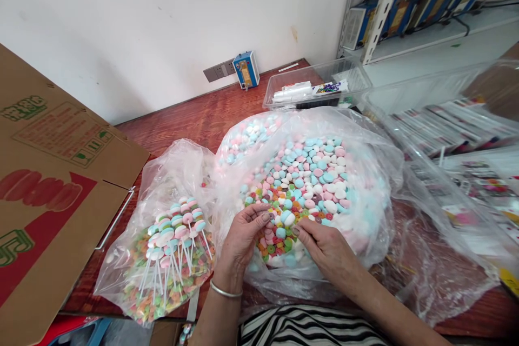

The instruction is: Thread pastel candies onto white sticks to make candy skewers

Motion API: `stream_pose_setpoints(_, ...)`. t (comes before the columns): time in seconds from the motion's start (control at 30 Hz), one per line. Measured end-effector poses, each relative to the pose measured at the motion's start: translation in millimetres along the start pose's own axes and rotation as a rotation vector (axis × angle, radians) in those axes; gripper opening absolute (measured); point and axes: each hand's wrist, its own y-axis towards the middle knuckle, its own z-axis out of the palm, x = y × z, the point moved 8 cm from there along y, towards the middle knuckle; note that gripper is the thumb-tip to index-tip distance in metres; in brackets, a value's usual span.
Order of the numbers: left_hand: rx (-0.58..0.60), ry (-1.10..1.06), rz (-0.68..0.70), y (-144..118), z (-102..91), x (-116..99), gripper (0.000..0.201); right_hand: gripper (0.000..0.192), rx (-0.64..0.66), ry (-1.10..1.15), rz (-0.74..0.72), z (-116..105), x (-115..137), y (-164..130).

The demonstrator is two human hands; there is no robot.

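Note:
A large clear plastic bag (365, 173) lies open on the wooden table (194, 119), filled with several pastel and bright round candies (308, 184). My left hand (243, 238) reaches into the near edge of the pile, fingers curled, thumb and fingertips pinching at small candies. My right hand (324, 246) rests beside it in the bag, fingers bent onto the candies. Whether either hand holds a candy is hidden by the fingers. A smaller bag (162, 259) to the left holds finished candy sticks (174, 232) on white stems over loose ring candies.
A big cardboard box (52, 189) stands at the left. A clear plastic bin (316, 89) with packets sits at the back, a blue device (246, 69) by the wall socket. Clear bins of packaging (458, 130) fill the right; metal shelving (385, 5) rises behind.

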Motion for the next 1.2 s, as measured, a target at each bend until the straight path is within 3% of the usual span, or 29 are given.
stream_pose_setpoints(0.2, -0.14, -0.069, 0.096, 1, -10.4, -5, 0.036, 0.032, 0.088, -0.032, 0.017, 7, -2, -9)
stream_pose_setpoints(0.43, -0.084, -0.068, 0.159, 2, -2.8, -6, 0.026, 0.031, 0.108, -0.018, 0.051, 10, -3, -10)
stream_pose_setpoints(0.77, -0.025, -0.237, 0.043, 4, 13.2, 12, 0.03, 0.031, 0.046, 0.05, 0.083, 12, -3, -11)
stream_pose_setpoints(0.97, -0.031, -0.151, 0.192, 5, 28.8, 5, 0.038, 0.031, -0.043, 0.018, 0.14, 4, -4, -11)
stream_pose_setpoints(1.1, 0.037, -0.159, 0.056, 8, 39.3, 15, 0.046, 0.026, -0.073, -0.091, 0.127, -8, 2, -12)
stream_pose_setpoints(1.2, 0.05, -0.205, -0.058, 12, 40.5, 22, 0.037, 0.02, -0.039, -0.201, 0.096, -12, 4, -15)
